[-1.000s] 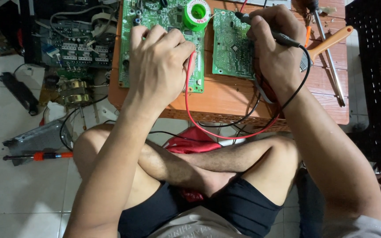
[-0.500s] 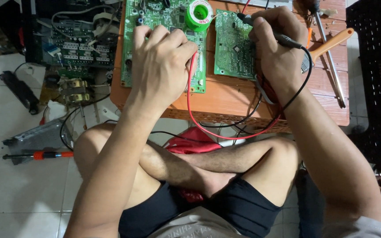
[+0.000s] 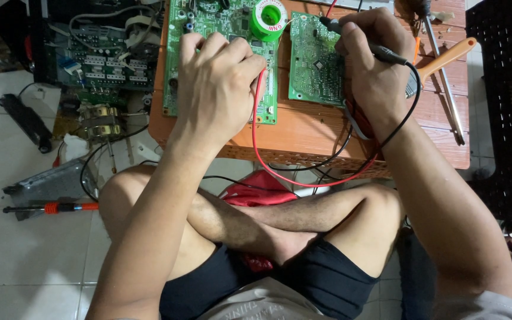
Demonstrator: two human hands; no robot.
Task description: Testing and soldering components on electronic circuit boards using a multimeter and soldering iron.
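My left hand (image 3: 217,89) has stayed pressed on the large green board (image 3: 179,59), its grip around the red lead (image 3: 255,136); my right hand (image 3: 374,65) still pinches the black probe (image 3: 351,35) on the small board (image 3: 315,65); contact holds.

Black probe (image 3: 360,42) slanted over small green circuit board (image 3: 315,59), larger green board (image 3: 220,35) flat beside it

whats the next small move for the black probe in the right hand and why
Probably a slight lowering of the black probe tip onto the smaller green board. The right hand holds it pen-like, angled over that board's top edge, while the left hand rests on the larger green board, where the red lead runs.
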